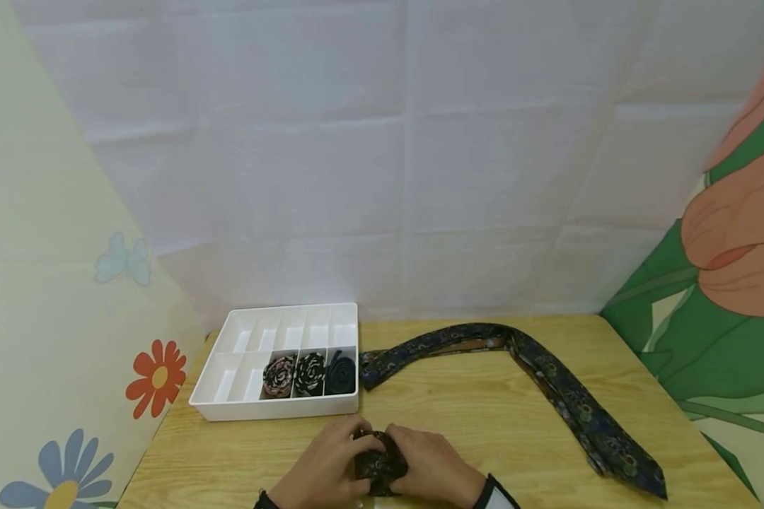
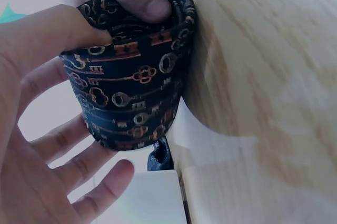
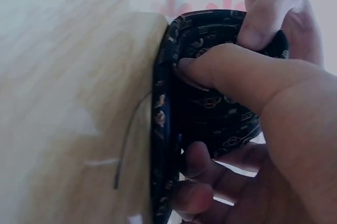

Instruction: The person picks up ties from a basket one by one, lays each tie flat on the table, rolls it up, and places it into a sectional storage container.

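Observation:
Near the table's front edge, a dark necktie with a print of small keys is coiled into a loose roll standing on its edge. My left hand grips it from the left, its thumb over the rim and its fingers along the outside. From the other side my right hand holds the roll, with the thumb pushed inside the coil and the fingers beneath. A flat end of the tie lies along the tabletop in the right wrist view.
Behind the hands to the left stands a white divided tray. Three rolled ties, one pinkish, one black-and-white and one dark blue, fill front compartments. A dark floral tie lies bent across the table's right side.

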### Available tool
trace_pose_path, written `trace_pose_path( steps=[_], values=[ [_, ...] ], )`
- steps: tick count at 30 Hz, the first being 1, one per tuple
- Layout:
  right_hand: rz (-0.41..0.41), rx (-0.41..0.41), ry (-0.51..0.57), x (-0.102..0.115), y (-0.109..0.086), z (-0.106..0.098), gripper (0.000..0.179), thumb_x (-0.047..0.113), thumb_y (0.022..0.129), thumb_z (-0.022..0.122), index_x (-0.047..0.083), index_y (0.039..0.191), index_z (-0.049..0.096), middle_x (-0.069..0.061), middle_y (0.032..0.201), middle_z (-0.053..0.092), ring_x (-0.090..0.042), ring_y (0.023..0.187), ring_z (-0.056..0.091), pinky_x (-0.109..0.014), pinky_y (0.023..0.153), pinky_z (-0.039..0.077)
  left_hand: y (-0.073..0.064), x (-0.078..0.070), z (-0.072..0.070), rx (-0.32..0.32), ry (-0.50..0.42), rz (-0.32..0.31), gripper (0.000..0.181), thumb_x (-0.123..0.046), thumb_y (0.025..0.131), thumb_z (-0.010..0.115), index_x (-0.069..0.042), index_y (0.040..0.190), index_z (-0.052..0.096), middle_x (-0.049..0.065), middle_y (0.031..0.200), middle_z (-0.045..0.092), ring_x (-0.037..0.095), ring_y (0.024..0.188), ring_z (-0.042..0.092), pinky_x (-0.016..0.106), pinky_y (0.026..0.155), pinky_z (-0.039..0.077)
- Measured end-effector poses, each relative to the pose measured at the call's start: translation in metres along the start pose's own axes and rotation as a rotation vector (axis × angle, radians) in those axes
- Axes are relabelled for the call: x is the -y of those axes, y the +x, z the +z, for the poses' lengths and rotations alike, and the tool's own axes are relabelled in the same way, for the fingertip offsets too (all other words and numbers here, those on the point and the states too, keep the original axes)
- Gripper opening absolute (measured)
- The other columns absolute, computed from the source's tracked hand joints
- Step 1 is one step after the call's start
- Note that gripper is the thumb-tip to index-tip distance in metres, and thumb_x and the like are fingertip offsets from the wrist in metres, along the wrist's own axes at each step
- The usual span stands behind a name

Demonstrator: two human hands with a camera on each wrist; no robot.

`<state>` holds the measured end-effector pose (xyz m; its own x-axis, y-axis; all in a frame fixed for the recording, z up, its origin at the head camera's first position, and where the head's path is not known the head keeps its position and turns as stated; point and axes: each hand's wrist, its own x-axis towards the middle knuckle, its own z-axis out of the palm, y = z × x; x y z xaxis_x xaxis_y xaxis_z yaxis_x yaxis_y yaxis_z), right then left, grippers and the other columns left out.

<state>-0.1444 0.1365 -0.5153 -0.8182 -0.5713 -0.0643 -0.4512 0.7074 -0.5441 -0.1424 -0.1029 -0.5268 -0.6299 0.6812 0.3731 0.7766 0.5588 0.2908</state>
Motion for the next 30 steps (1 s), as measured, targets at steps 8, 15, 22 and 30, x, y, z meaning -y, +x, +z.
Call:
trace_pose_path(
  steps=[8, 15, 22, 30],
  values=[
    [0.010, 0.010, 0.035, -0.0007, -0.0014, -0.0015, 0.044, 0.034, 0.083, 0.089, 0.026, 0.117, 0.062, 0.013, 0.104, 0.069, 0.001, 0.089, 0.064, -0.028, 0.072, 0.054, 0.0019, -0.0014, 0.0013, -0.007, 0.018, 0.007, 0.050, -0.033, 0.077, 0.090, -0.034, 0.124, 0.073, -0.008, 0.123, 0.062, 0.008, 0.110, 0.058, 0.032, 0.093, 0.054],
    [-0.038, -0.045, 0.005, -0.0008, -0.0048, 0.0004, 0.047, 0.042, 0.085, 0.086, 0.028, 0.122, 0.061, 0.013, 0.106, 0.071, 0.003, 0.084, 0.063, -0.026, 0.068, 0.052, 0.0038, -0.0037, 0.0036, -0.060, 0.015, 0.042, 0.045, -0.031, 0.072, 0.092, -0.033, 0.114, 0.077, -0.010, 0.116, 0.061, 0.006, 0.105, 0.056, 0.028, 0.090, 0.052],
    [0.001, 0.023, 0.026, 0.0001, -0.0029, 0.0006, 0.048, 0.034, 0.087, 0.086, 0.019, 0.125, 0.063, 0.004, 0.106, 0.073, -0.005, 0.090, 0.069, -0.030, 0.072, 0.056, -0.0001, -0.0045, 0.0046, 0.055, -0.207, -0.046, 0.048, -0.040, 0.100, 0.074, -0.028, 0.145, 0.063, -0.003, 0.136, 0.059, 0.010, 0.120, 0.059, 0.032, 0.099, 0.056],
    [0.030, 0.024, 0.084, -0.0008, -0.0016, 0.0018, 0.045, 0.025, 0.082, 0.088, 0.016, 0.119, 0.063, 0.002, 0.103, 0.073, -0.007, 0.090, 0.069, -0.031, 0.075, 0.058, -0.0044, 0.0015, 0.0059, 0.102, -0.490, -0.380, 0.057, -0.047, 0.108, 0.058, -0.011, 0.152, 0.054, 0.006, 0.127, 0.060, 0.000, 0.092, 0.059, 0.025, 0.076, 0.056]
  ],
)
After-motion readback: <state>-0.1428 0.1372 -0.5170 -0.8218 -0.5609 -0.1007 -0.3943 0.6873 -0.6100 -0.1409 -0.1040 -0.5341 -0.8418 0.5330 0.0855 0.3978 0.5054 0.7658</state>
